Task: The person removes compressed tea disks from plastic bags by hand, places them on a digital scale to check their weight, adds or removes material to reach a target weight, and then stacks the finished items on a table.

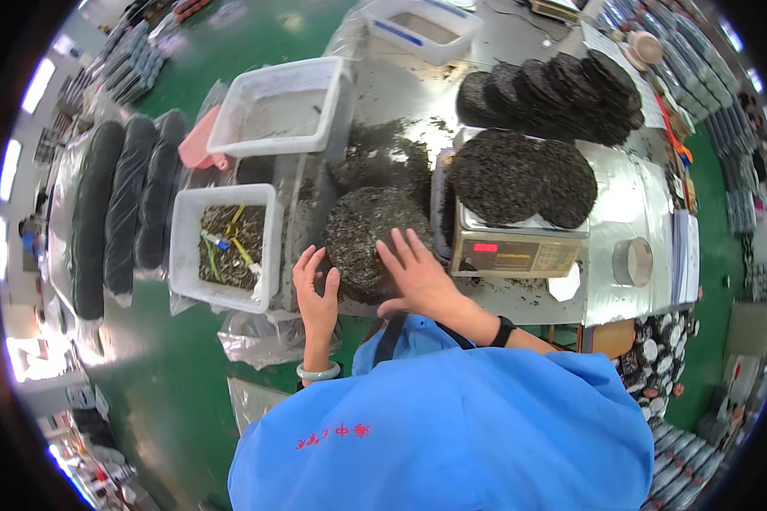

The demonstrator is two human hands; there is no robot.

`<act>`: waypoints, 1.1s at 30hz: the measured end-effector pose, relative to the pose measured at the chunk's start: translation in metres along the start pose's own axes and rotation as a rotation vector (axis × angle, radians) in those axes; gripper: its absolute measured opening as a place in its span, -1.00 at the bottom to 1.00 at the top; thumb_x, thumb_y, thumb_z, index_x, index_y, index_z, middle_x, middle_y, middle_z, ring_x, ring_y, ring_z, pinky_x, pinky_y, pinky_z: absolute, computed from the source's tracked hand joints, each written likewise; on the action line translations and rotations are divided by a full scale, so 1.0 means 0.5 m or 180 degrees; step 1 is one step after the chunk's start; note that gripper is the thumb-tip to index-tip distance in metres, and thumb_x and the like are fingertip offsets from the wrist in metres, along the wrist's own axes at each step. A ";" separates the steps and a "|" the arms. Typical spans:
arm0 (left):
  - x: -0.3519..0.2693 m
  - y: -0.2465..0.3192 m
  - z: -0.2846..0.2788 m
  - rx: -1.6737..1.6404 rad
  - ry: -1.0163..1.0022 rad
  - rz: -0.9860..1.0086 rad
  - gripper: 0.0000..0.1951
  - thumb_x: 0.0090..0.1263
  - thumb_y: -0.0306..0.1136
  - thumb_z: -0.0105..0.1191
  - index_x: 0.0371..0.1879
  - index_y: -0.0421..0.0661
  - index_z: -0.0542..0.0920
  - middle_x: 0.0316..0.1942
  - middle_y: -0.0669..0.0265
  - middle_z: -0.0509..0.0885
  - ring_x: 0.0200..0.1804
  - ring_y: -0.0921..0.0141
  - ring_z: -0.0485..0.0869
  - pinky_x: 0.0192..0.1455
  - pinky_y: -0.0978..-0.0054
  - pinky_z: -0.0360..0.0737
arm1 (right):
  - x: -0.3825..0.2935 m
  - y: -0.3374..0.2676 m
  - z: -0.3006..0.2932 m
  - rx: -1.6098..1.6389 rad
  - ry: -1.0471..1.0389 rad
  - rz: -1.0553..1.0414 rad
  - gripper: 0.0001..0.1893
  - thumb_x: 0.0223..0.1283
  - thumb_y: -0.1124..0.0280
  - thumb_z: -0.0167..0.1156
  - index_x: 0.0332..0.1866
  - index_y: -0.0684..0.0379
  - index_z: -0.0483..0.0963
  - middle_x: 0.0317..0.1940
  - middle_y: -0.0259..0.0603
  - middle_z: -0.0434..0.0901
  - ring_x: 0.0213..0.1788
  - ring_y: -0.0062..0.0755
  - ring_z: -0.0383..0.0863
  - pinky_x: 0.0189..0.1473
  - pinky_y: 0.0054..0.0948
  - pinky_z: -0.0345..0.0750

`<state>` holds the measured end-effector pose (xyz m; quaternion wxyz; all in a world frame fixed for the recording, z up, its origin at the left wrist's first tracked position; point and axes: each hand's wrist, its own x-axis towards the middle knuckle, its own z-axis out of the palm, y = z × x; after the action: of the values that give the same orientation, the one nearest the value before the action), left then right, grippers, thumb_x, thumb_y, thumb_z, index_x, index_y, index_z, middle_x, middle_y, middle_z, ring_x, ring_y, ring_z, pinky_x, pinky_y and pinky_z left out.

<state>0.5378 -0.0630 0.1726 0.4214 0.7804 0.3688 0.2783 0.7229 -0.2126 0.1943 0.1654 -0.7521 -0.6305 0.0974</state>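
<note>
A round, dark disc of dried seaweed (367, 239) lies on the metal table just before me. My left hand (316, 290) is at its near left edge, fingers apart, with nothing held. The spread fingers of my right hand (415, 268) are over or on the disc's right side; whether they touch it I cannot tell. Loose dark flakes (383, 153) lie beyond the disc. On the right, two overlapping dark discs (518, 179) rest on a digital scale (518, 252) with a lit red display. Behind the scale leans a long row of similar discs (550, 96).
At left stand a white plastic tub (271, 249) with scraps and coloured tools, another white tub (340, 105) and a pink scoop (198, 140). A third tub (425, 32) is at the back. A metal ring (633, 262) and papers (684, 255) lie at right.
</note>
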 end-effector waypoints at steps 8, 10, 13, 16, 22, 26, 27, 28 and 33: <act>0.027 0.085 0.058 -0.3427 -0.1063 -0.0877 -0.10 0.48 -0.16 0.33 0.63 0.07 -0.03 0.49 0.24 0.34 0.47 0.27 0.40 0.51 0.20 0.43 | -0.006 -0.004 -0.028 0.1103 0.0542 0.0315 0.26 -0.05 -0.30 0.45 0.64 0.28 0.02 0.56 0.35 0.12 0.57 0.41 0.16 0.54 0.03 0.30; 0.031 0.096 0.069 -0.3623 -0.1172 -0.0846 -0.13 0.51 -0.24 0.29 0.64 0.09 -0.04 0.51 0.23 0.32 0.46 0.27 0.41 0.49 0.19 0.46 | -0.019 0.015 -0.067 0.1584 0.0588 0.0406 0.14 0.08 -0.07 0.52 0.66 0.21 0.03 0.59 0.24 0.14 0.59 0.27 0.20 0.54 -0.01 0.32; 0.042 0.140 0.084 -0.3698 -0.0972 -0.1226 -0.36 0.59 -0.47 0.09 0.58 -0.03 0.14 0.46 0.19 0.41 0.42 0.24 0.49 0.46 0.17 0.52 | -0.036 0.054 -0.122 0.2545 0.0350 0.0696 -0.20 0.34 0.17 0.36 0.58 0.24 0.19 0.50 0.23 0.31 0.50 0.25 0.37 0.49 -0.06 0.40; 0.058 0.148 0.079 -0.3844 -0.0772 -0.1463 -0.53 0.61 -0.52 -0.04 0.48 -0.17 0.31 0.36 0.14 0.55 0.38 0.18 0.56 0.43 0.10 0.54 | -0.048 0.124 -0.182 0.2330 0.1866 0.1050 -0.50 0.45 0.44 0.10 0.45 0.26 0.34 0.47 0.15 0.39 0.43 0.17 0.49 0.45 -0.12 0.43; 0.073 0.151 0.073 -0.3877 -0.0587 -0.1441 -0.53 0.61 -0.51 -0.04 0.47 -0.15 0.34 0.37 0.13 0.56 0.36 0.19 0.60 0.41 0.09 0.59 | -0.098 0.358 -0.159 0.0602 0.2821 0.1893 -0.18 0.36 0.41 0.28 0.63 0.28 0.03 0.53 0.21 0.21 0.54 0.15 0.24 0.57 -0.10 0.20; 0.070 0.181 0.117 -0.3821 -0.0600 -0.1397 -0.53 0.62 -0.47 -0.03 0.48 -0.13 0.33 0.37 0.13 0.56 0.36 0.18 0.60 0.42 0.07 0.58 | -0.074 0.198 -0.186 0.0908 0.1537 0.0694 -0.13 0.19 0.47 0.38 0.60 0.25 0.13 0.58 0.19 0.13 0.63 0.18 0.12 0.61 -0.03 0.16; 0.069 0.190 0.135 -0.3850 -0.0665 -0.1450 -0.50 0.63 -0.46 -0.03 0.51 -0.14 0.28 0.41 0.12 0.52 0.39 0.17 0.56 0.42 0.06 0.58 | -0.062 0.155 -0.178 0.1319 0.1134 0.0175 -0.14 0.16 0.47 0.40 0.59 0.22 0.18 0.57 0.19 0.15 0.61 0.20 0.14 0.62 0.02 0.15; 0.068 0.212 0.144 -0.3863 -0.0698 -0.1501 -0.48 0.64 -0.45 -0.03 0.54 -0.14 0.24 0.44 0.10 0.48 0.42 0.16 0.53 0.42 0.04 0.58 | -0.053 0.124 -0.172 0.1148 0.1007 -0.0049 -0.17 0.14 0.47 0.40 0.56 0.21 0.24 0.53 0.20 0.22 0.59 0.20 0.19 0.60 0.01 0.21; 0.085 0.271 0.105 -0.3927 -0.0914 -0.0302 -0.22 0.62 -0.21 0.09 0.68 -0.12 -0.01 0.65 -0.03 0.12 0.62 0.08 0.22 0.56 0.08 0.40 | -0.060 0.180 -0.194 0.3365 0.1507 0.2359 -0.57 0.46 0.42 0.24 0.34 0.36 0.45 0.27 0.07 0.58 0.27 -0.11 0.63 0.37 -0.30 0.53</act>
<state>0.6475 -0.1026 0.2689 0.8507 0.4063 0.1146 0.3132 0.8344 -0.2680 0.2487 0.5992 -0.7374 -0.1464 0.2751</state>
